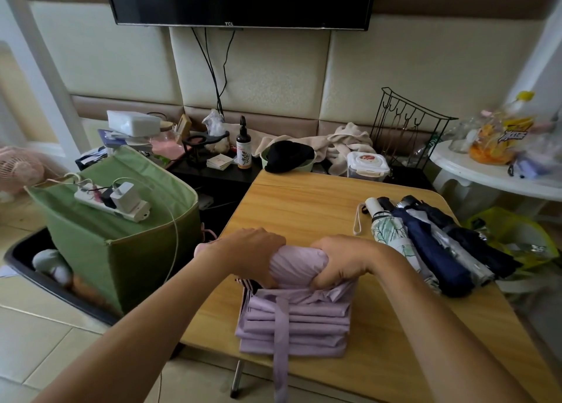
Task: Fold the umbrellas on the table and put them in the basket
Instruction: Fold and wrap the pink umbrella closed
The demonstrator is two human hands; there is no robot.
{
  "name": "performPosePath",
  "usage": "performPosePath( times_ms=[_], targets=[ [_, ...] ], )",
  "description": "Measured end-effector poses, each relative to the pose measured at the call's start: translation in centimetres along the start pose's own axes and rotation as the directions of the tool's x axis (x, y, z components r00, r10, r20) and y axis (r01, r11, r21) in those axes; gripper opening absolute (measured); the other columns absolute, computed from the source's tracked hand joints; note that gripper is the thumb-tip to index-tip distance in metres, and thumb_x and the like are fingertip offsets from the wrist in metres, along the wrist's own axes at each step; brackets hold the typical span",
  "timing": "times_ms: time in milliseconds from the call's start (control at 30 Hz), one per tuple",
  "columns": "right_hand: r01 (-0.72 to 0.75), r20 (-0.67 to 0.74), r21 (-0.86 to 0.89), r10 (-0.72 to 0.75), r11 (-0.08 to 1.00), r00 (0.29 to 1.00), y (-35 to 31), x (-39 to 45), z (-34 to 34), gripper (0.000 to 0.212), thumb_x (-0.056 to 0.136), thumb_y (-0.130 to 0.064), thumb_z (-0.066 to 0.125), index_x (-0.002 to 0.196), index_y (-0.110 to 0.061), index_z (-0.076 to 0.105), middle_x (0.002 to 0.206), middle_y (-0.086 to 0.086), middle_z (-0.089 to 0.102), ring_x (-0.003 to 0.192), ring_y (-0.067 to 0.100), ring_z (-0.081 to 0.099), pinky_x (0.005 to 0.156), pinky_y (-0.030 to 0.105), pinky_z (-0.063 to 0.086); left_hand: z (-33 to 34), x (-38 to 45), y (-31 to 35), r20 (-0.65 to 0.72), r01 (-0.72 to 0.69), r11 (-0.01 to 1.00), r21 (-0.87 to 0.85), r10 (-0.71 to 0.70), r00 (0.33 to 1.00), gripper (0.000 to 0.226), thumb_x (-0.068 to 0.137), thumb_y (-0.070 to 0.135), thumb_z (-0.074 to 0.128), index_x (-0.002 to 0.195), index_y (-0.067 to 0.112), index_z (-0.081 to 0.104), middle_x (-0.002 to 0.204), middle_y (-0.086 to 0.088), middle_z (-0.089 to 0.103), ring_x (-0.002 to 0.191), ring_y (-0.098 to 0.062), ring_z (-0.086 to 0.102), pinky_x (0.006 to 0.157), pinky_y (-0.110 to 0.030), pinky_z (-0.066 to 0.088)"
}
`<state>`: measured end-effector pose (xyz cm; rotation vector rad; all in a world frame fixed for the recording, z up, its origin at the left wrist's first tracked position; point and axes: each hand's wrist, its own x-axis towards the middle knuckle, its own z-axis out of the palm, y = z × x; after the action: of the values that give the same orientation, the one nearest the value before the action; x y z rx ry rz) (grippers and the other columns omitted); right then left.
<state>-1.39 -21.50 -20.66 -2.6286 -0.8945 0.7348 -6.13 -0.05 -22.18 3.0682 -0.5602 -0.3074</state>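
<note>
A lilac umbrella (pixel 296 317) lies on the wooden table (pixel 304 208) in front of me, its cloth pleated in flat folds with a strap hanging over the near edge. My left hand (pixel 252 255) and my right hand (pixel 343 258) both grip its bunched far end, one on each side. Three more umbrellas lie side by side at the table's right: a white floral one (pixel 392 232), a navy one (pixel 431 250) and a dark one (pixel 474 244). A green fabric basket (pixel 100 250) stands on the floor to the left, open at the top.
A white power strip (pixel 112 201) with plugged chargers and a cable rests across the basket's rim. Behind the table a low black shelf holds a spray bottle (pixel 243 144), a bowl and a white box (pixel 368 162). A white round table (pixel 486 171) stands at the right.
</note>
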Motion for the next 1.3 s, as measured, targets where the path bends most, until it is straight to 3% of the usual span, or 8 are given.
performPosePath(
  times_ms=[233, 333, 533, 667, 767, 967, 1100, 1300],
  targets=[
    [-0.053, -0.047, -0.202, 0.044, 0.978, 0.998, -1.9, -0.5, 0.0, 0.079, 0.063, -0.061, 0.090, 0.117, -0.028, 0.043, 0.111, -0.005, 0.056, 0.102, 0.022, 0.055, 0.079, 0.039, 0.050, -1.1, -0.6, -2.3, 0.105, 0.075, 0.905, -0.419, -0.034, 0.994, 0.050, 0.065, 0.041, 0.092, 0.107, 0.025, 0.070, 0.102, 0.006, 0.071, 0.087, -0.015, 0.070, 0.079, -0.041, 0.062],
    [-0.066, -0.019, -0.208, 0.064, 0.976, 0.998, -1.9, -0.7, 0.0, 0.072, 0.064, -0.054, 0.091, 0.113, -0.022, 0.048, 0.104, -0.007, 0.062, 0.093, 0.020, 0.064, 0.070, 0.036, 0.052, -1.2, -0.8, -2.5, 0.165, 0.087, 0.847, -0.524, 0.001, 0.986, 0.047, 0.065, 0.037, 0.094, 0.105, 0.024, 0.072, 0.098, 0.005, 0.074, 0.081, -0.014, 0.072, 0.072, -0.036, 0.064],
    [-0.013, -0.100, -0.140, -0.001, 0.990, 0.995, -1.3, -0.4, 0.3, 0.033, 0.068, -0.034, 0.085, 0.089, -0.021, 0.062, 0.081, -0.007, 0.065, 0.076, 0.019, 0.064, 0.054, 0.028, 0.044, -1.9, -1.2, -2.0, 0.146, 0.064, 0.859, -0.508, 0.012, 0.989, 0.037, 0.073, 0.043, 0.089, 0.099, 0.026, 0.069, 0.092, 0.008, 0.070, 0.076, -0.010, 0.067, 0.064, -0.027, 0.053],
    [-0.019, -0.133, -0.048, 0.013, 0.999, 0.991, -0.4, -0.5, 0.0, 0.030, 0.066, -0.030, 0.083, 0.090, -0.020, 0.067, 0.083, -0.005, 0.071, 0.070, 0.014, 0.063, 0.052, 0.025, 0.043, -1.5, -1.0, -0.7, -0.023, 0.085, 0.991, -0.105, -0.088, 0.996, 0.064, 0.069, 0.080, 0.072, 0.105, 0.028, 0.059, 0.099, 0.009, 0.065, 0.088, -0.015, 0.057, 0.066, -0.031, 0.038],
    [-0.027, -0.125, -0.014, 0.025, 1.000, 0.992, 0.1, -0.5, -0.3, 0.032, 0.064, -0.034, 0.085, 0.087, -0.022, 0.067, 0.081, -0.006, 0.072, 0.067, 0.011, 0.064, 0.054, 0.027, 0.045, -0.6, -0.9, -0.2, -0.082, 0.122, 0.991, 0.054, -0.117, 0.990, 0.078, 0.064, 0.082, 0.073, 0.116, 0.027, 0.053, 0.107, 0.006, 0.065, 0.096, -0.020, 0.060, 0.072, -0.034, 0.038],
    [-0.017, -0.124, -0.009, 0.016, 1.000, 0.992, 0.0, -0.9, -0.9, 0.041, 0.066, -0.047, 0.089, 0.088, -0.024, 0.063, 0.084, -0.006, 0.069, 0.074, 0.014, 0.063, 0.060, 0.031, 0.046, -1.3, -1.2, -0.4, -0.125, 0.075, 0.996, 0.038, -0.070, 0.990, 0.049, 0.079, 0.032, 0.077, 0.121, 0.022, 0.055, 0.109, -0.001, 0.065, 0.087, -0.020, 0.051, 0.071, -0.030, 0.036],
    [-0.054, -0.180, -0.134, 0.029, 0.989, 0.983, -1.0, -0.7, -0.7, 0.055, 0.064, -0.053, 0.088, 0.100, -0.025, 0.058, 0.101, -0.004, 0.063, 0.089, 0.020, 0.060, 0.074, 0.038, 0.052, -1.4, -1.3, -1.2, -0.078, 0.060, 0.998, -0.028, -0.062, 0.995, 0.046, 0.078, 0.029, 0.078, 0.118, 0.022, 0.055, 0.099, 0.005, 0.058, 0.087, -0.018, 0.049, 0.073, -0.029, 0.035],
    [-0.128, -0.257, -0.350, 0.036, 0.928, 0.966, -2.8, -0.2, 0.5, 0.047, 0.076, -0.035, 0.082, 0.102, -0.025, 0.044, 0.114, 0.001, 0.060, 0.090, 0.025, 0.053, 0.065, 0.034, 0.035, -1.6, -1.4, -2.8, 0.105, 0.090, 0.948, -0.305, -0.060, 0.993, 0.044, 0.072, 0.027, 0.083, 0.108, 0.033, 0.059, 0.097, 0.007, 0.066, 0.082, -0.014, 0.063, 0.070, -0.029, 0.056]
  ],
)
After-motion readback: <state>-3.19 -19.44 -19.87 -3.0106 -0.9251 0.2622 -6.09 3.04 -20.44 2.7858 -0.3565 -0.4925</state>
